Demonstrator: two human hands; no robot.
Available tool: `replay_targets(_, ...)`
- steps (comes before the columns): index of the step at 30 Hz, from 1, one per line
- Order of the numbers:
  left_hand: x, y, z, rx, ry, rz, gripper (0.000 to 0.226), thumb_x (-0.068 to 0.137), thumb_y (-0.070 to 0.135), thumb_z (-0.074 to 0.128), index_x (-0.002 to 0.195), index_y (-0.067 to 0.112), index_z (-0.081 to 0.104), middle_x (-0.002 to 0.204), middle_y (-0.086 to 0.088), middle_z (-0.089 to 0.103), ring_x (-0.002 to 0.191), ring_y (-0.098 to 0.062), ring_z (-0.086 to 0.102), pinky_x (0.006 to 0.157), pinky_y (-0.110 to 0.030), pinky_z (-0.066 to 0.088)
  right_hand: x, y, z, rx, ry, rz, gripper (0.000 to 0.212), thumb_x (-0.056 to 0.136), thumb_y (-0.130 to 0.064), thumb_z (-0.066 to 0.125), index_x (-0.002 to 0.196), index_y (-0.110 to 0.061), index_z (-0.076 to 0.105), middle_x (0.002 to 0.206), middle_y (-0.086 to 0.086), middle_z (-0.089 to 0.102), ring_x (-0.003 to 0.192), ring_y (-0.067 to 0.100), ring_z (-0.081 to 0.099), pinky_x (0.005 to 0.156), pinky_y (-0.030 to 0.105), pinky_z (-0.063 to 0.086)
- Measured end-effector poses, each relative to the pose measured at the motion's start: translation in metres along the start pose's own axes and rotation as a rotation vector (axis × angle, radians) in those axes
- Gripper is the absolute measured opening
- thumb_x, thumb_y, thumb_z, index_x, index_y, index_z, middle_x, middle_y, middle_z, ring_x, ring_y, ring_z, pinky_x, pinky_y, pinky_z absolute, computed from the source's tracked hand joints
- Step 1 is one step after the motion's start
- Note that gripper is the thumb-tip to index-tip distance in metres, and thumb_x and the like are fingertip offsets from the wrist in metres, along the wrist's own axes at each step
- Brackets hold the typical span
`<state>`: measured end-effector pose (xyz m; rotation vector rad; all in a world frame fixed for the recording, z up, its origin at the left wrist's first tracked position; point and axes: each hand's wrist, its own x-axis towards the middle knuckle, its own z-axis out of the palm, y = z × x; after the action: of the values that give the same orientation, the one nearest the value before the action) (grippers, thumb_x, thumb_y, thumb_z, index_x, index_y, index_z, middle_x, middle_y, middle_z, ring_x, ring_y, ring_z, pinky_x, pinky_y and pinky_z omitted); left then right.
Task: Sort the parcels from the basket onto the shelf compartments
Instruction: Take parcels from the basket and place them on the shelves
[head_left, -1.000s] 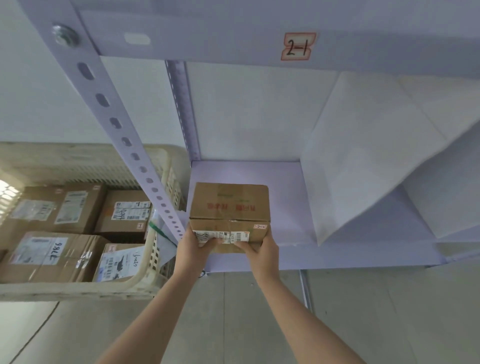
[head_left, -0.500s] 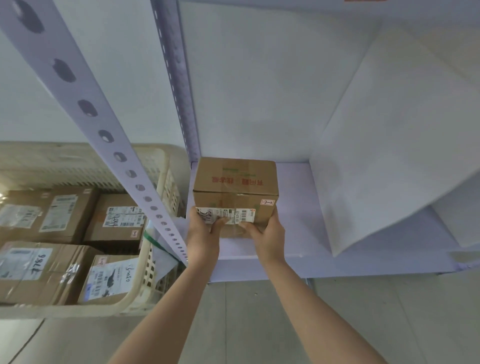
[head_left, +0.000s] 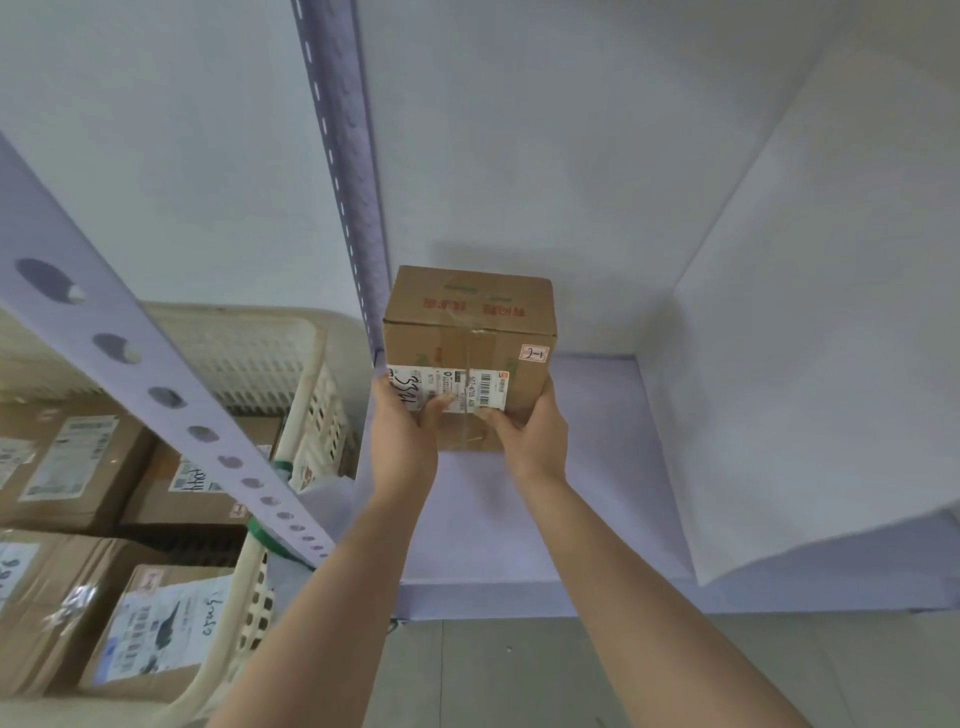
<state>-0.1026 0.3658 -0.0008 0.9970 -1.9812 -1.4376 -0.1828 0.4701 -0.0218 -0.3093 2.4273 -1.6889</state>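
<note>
Clasping parcel tagged "2-1", left hand and right hand curled round its barcode-labelled face

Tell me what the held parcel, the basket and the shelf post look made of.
Parcel: brown cardboard, matte, with a taped seam and a paper label. Basket: cream plastic, likely, going by its moulded lattice walls. Shelf post: painted metal, seemingly, with punched slots.

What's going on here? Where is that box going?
A person holds a cardboard box with both hands, the left hand and right hand gripping its near side. The box is far inside a purple shelf compartment, near the back left corner. More parcels sit in the basket on the left.
</note>
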Motion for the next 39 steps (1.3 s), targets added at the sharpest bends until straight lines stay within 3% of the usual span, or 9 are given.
replay_targets(3,0.008,0.000,0.003,0.005,0.023,0.001,0.040,0.092,0.019,0.066,0.122,0.010,0.041,0.106,0.005,0.057,0.080,0.002,0.055,0.057,0.002,0.038,0.010,-0.002,0.002,0.003,-0.008,-0.005,0.082,0.075,-0.019,0.084,0.145,-0.022,0.041,0.096,-0.022,0.062,0.091,0.002,0.064,0.078,0.009,0.047)
replay_targets(6,0.016,0.003,0.007,0.007,0.050,0.000,0.046,0.091,0.023,0.067,0.126,0.008,0.041,0.107,0.005,0.057,0.087,-0.009,0.055,0.057,0.000,0.039,0.023,-0.005,0.002,-0.003,-0.038,-0.004,0.080,0.076,-0.016,0.083,0.144,-0.019,0.042,0.091,-0.027,0.059,0.078,-0.013,0.057,0.068,-0.001,0.042)
replay_targets(9,0.027,0.004,0.010,0.016,0.051,-0.019,0.041,0.093,0.024,0.066,0.119,0.007,0.040,0.105,0.002,0.058,0.088,-0.013,0.055,0.058,-0.009,0.038,0.032,-0.009,0.006,0.005,-0.040,0.009,0.081,0.076,-0.016,0.082,0.145,-0.022,0.041,0.095,-0.020,0.062,0.082,-0.003,0.059,0.072,0.005,0.043)
replay_targets(11,0.032,0.003,0.011,0.025,0.053,-0.036,0.039,0.093,0.025,0.065,0.117,0.008,0.039,0.104,0.002,0.056,0.089,-0.015,0.055,0.069,-0.020,0.037,0.034,-0.011,0.010,0.015,-0.035,0.016,0.082,0.076,-0.015,0.082,0.145,-0.023,0.040,0.097,-0.017,0.063,0.088,0.003,0.062,0.078,0.013,0.045)
replay_targets(13,0.038,0.003,0.013,0.029,0.064,-0.040,0.039,0.093,0.025,0.065,0.116,0.007,0.039,0.103,0.002,0.056,0.091,-0.017,0.055,0.073,-0.027,0.037,0.039,-0.013,0.012,0.015,-0.036,0.021,0.082,0.076,-0.014,0.082,0.146,-0.023,0.040,0.098,-0.015,0.065,0.092,0.006,0.064,0.076,0.011,0.044)
replay_targets(16,0.044,0.002,0.019,0.019,0.082,-0.063,0.041,0.093,0.025,0.064,0.118,0.005,0.039,0.104,0.001,0.055,0.091,-0.018,0.054,0.073,-0.028,0.036,0.047,-0.015,0.014,0.022,-0.049,0.028,0.082,0.076,-0.014,0.082,0.146,-0.023,0.040,0.104,-0.011,0.069,0.094,0.007,0.065,0.072,0.007,0.043)
replay_targets(27,0.066,0.001,0.026,0.032,0.118,-0.070,0.046,0.092,0.029,0.066,0.123,0.007,0.040,0.115,-0.004,0.060,0.096,-0.022,0.057,0.074,-0.031,0.039,0.068,-0.015,0.024,0.018,-0.041,0.033,0.085,0.075,-0.018,0.083,0.148,-0.023,0.038,0.118,-0.005,0.069,0.107,0.014,0.066,0.092,0.027,0.050)
replay_targets(33,0.076,0.000,0.032,0.031,0.134,-0.092,0.045,0.090,0.031,0.067,0.119,0.011,0.040,0.117,-0.006,0.062,0.104,-0.029,0.060,0.083,-0.041,0.049,0.077,-0.015,0.028,0.002,-0.026,0.035,0.083,0.075,-0.021,0.083,0.146,-0.024,0.040,0.117,-0.006,0.070,0.107,0.015,0.065,0.086,0.023,0.047)
replay_targets(39,0.076,-0.001,0.043,0.080,0.216,-0.099,0.039,0.094,0.030,0.062,0.118,0.011,0.038,0.118,-0.006,0.061,0.100,-0.028,0.059,0.075,-0.039,0.045,0.078,-0.012,0.031,-0.029,0.019,0.008,0.079,0.074,-0.024,0.083,0.143,-0.025,0.044,0.113,-0.010,0.070,0.105,0.013,0.065,0.078,0.019,0.042)
